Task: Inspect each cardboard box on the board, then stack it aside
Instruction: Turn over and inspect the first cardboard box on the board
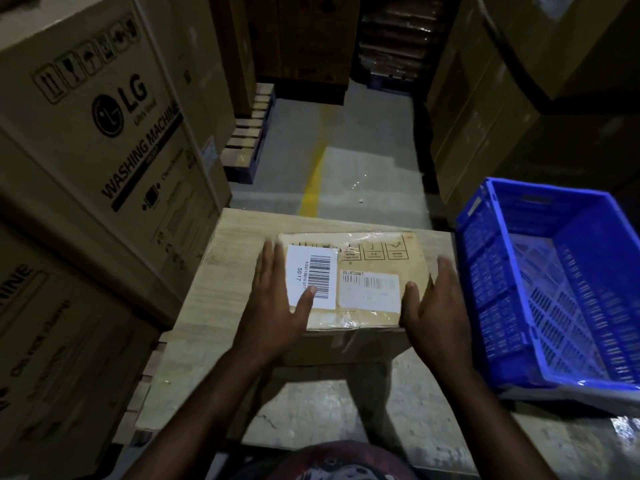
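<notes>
while hands [277, 299] [438, 306] flank it, box [370, 265] rests between.

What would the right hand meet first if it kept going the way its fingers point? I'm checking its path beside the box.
The right hand points away along the cardboard box's right side. Beyond its fingers lies bare board, then the far edge and floor. Depth is unclear, but the way looks free.

Wooden board [194, 327] carries 1 taped cardboard box [360, 296].
</notes>
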{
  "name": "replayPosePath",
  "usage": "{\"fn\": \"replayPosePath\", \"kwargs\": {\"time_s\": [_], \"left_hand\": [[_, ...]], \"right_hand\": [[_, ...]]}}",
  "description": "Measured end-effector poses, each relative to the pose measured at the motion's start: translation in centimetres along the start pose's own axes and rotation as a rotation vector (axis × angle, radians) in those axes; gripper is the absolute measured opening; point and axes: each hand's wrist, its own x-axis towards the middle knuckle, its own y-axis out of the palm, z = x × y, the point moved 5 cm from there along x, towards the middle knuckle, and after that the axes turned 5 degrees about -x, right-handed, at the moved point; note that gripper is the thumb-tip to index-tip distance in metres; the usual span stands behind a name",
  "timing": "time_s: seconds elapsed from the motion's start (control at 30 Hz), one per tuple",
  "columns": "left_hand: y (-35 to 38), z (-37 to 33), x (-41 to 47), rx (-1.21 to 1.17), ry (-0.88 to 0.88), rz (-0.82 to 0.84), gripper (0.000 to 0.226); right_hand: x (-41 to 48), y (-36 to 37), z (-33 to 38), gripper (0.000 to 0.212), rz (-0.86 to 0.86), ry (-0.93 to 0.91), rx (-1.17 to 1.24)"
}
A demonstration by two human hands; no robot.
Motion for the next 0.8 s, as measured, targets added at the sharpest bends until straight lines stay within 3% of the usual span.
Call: {"fn": "replayPosePath", "kwargs": {"time_s": [0.1,0.2,0.33,0.53,0.7,0.8], "left_hand": [[-0.1,-2.3,0.0,0.284,0.283,-0.012,0.067],[0.6,-2.7,0.1,0.297,0.267,0.068,0.067],[1.8,-1.9,-0.3,0.425,0.241,0.124,0.069],[1.3,-2.7,0.1,0.520,0.236,0.217,0.081],[1.3,-3.5,0.1,0.522,0.195,0.224,0.086],[1.6,-4.8,0.5,0.452,0.222,0.219,0.075]], "right_hand": [[-0.5,-0.2,3.0,0.059,-0.041,-0.255,-0.072],[-0.5,1.6,6.0,0.049,0.085,-0.456,-0.063],[-0.9,4.8,8.0,0.054,0.232,-0.662,-0.228],[-0.7,5.4,7.7,0.061,0.266,-0.702,-0.357],[-0.2,4.5,7.4,0.068,0.360,-0.692,-0.237],[0.5,3.1,6.2,0.070,0.405,-0.657,-0.235]]}}
